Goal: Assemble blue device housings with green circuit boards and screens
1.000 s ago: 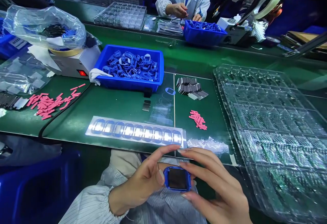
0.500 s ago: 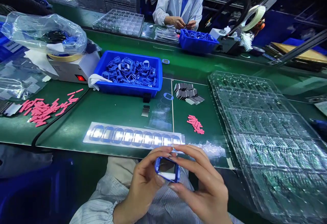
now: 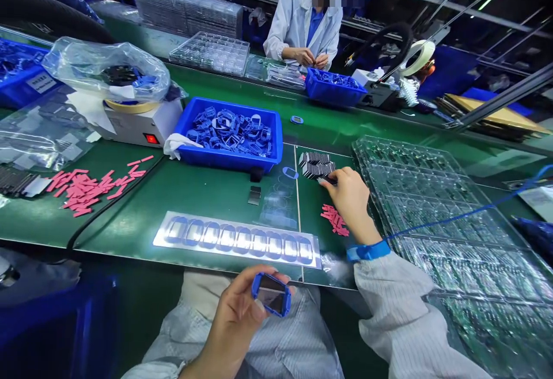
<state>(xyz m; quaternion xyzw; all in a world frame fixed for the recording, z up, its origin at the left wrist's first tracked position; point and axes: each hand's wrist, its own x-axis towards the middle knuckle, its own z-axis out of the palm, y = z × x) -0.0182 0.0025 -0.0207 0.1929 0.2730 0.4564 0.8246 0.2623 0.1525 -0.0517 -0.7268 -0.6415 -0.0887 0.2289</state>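
Observation:
My left hand is closed round the edges of a blue plastic housing, tilted above my lap, with a dark glossy panel inside its frame. Across the table, my right hand pinches at the near edge of a pile of small flat black-and-white pieces. One such piece seems to be between its fingertips, partly hidden by them. Pink strips lie just below that hand. A sheet of oval clear-windowed films rests along the table's front edge.
A blue bin of blue housings stands behind. Stacked clear trays fill the right side. More pink strips and a grey box with a red switch are at left. A co-worker sits opposite, hands near another blue bin.
My right hand has let go of the housing and reached forward to the black-and-white pile. My left hand keeps the housing, where a dark panel now shows instead of a white strip.

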